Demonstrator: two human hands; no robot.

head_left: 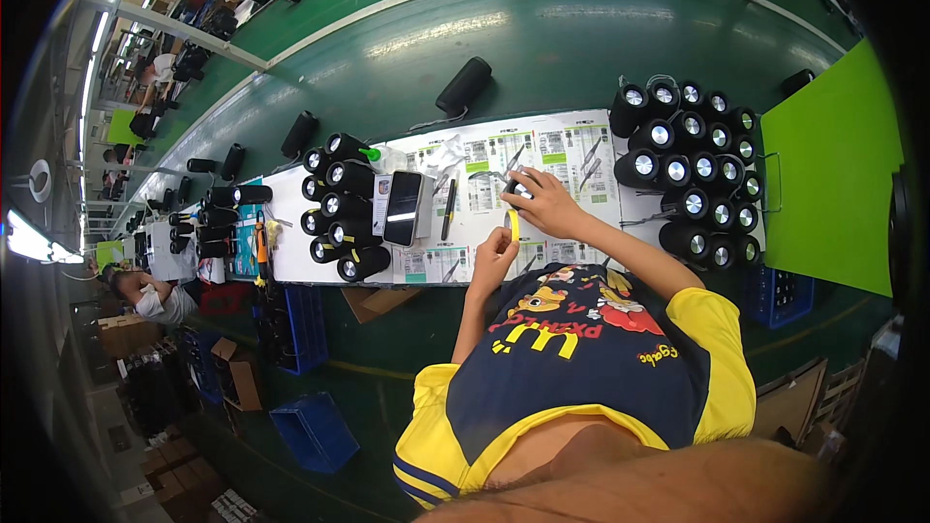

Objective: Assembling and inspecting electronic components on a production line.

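Observation:
My right hand (548, 208) is wrapped over a small black cylinder speaker (520, 190) with a silvery end face, standing above the printed sheets; much of it is hidden under the fingers. A yellow strip (513, 225) hangs from the speaker toward me. My left hand (496, 254) is closed at the strip's lower end, thumb and fingers pinched together. Left of my hands lie a black and yellow pen (449, 209) and a smartphone (403, 208) resting on a white box.
Many black speakers (676, 170) stand in rows at the right, beside a bright green panel (833, 165). More speakers (347, 205), some with yellow strips, are grouped at the left. One speaker (464, 87) lies on the far green surface. A blue crate (315, 431) sits on the floor.

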